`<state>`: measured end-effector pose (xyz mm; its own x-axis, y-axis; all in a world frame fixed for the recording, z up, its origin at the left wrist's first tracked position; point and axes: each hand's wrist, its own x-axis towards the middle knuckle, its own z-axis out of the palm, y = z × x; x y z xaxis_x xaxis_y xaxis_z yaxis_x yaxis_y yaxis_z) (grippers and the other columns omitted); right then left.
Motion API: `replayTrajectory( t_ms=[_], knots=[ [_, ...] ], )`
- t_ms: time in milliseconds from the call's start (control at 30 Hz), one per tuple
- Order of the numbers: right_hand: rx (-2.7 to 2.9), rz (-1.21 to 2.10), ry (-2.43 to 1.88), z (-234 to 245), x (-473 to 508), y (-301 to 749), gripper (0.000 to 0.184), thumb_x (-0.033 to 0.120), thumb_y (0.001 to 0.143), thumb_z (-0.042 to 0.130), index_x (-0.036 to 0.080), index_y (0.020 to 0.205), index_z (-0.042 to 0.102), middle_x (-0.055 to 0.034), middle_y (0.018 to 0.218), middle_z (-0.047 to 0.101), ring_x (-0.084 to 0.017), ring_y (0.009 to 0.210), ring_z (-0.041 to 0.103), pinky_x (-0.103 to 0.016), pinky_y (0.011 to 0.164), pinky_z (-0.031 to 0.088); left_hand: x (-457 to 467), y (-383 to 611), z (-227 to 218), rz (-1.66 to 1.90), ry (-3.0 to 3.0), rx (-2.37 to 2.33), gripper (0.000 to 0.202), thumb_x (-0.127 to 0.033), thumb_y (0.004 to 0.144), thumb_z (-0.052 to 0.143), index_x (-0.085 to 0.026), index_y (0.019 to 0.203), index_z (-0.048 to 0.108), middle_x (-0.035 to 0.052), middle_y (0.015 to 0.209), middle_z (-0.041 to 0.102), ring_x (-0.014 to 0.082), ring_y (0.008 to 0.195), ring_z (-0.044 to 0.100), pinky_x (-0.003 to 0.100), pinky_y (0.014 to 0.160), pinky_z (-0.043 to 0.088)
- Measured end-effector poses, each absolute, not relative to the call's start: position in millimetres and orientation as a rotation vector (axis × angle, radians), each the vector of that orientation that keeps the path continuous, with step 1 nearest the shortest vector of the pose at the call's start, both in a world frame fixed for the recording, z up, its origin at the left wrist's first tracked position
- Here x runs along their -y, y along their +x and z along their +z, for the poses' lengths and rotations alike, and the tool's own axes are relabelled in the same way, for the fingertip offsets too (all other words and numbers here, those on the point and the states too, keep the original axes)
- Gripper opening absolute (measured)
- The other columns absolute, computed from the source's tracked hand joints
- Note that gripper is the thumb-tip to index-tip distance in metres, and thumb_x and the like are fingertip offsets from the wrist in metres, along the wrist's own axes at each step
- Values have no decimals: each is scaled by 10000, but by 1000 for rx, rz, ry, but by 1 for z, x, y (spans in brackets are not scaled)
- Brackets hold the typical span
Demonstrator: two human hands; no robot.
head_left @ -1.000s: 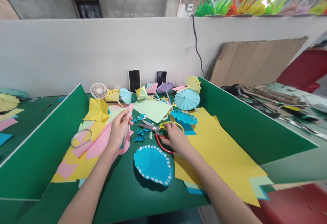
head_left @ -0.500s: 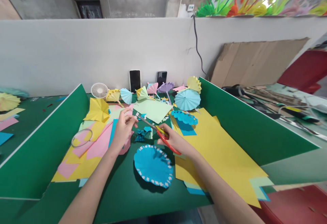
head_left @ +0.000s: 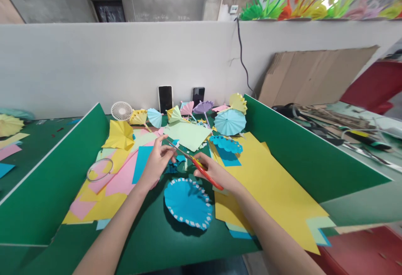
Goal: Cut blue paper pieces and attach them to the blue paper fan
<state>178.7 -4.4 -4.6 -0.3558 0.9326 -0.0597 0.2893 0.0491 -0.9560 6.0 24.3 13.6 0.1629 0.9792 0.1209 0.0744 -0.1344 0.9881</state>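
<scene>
My right hand (head_left: 213, 170) is closed around red-and-yellow-handled scissors (head_left: 205, 175), whose blades point up and left and look closed. My left hand (head_left: 161, 158) is beside the blade tips, its index finger stretched toward them and the other fingers loosely bent. I see nothing held in it. A tiny white piece shows just past the blades. Below both hands lies a round blue paper piece (head_left: 188, 204) with a scalloped rim dotted with small white squares. Crumpled dark-blue paper (head_left: 173, 166) sits partly hidden behind my left fingers.
Yellow sheets (head_left: 266, 183) cover the right side; pink and yellow paper (head_left: 121, 178) and a hoop (head_left: 99, 169) lie left. Small paper umbrellas (head_left: 230, 122), a white fan (head_left: 121, 111) and two phones (head_left: 165, 98) stand at the back. Green partitions (head_left: 307, 149) flank the workspace.
My left fingers have spread from a pinch around a small white piece at the scissor tips, and the hand has shifted slightly right. The scissor blades have come together.
</scene>
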Motion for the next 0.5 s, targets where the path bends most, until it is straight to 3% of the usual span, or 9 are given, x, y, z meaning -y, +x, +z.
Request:
replayTrajectory(
  t_ms=[500],
  knots=[
    [1821, 1374, -1145, -6, 5, 186, 414, 547, 660, 494, 204, 845, 355, 65, 635, 311, -69, 519, 252, -209, 482, 233, -20, 6, 21, 1165, 1398, -993, 400, -239, 698, 500, -179, 1067, 358, -50, 619, 524, 79, 505, 515, 228, 548, 407]
  ],
)
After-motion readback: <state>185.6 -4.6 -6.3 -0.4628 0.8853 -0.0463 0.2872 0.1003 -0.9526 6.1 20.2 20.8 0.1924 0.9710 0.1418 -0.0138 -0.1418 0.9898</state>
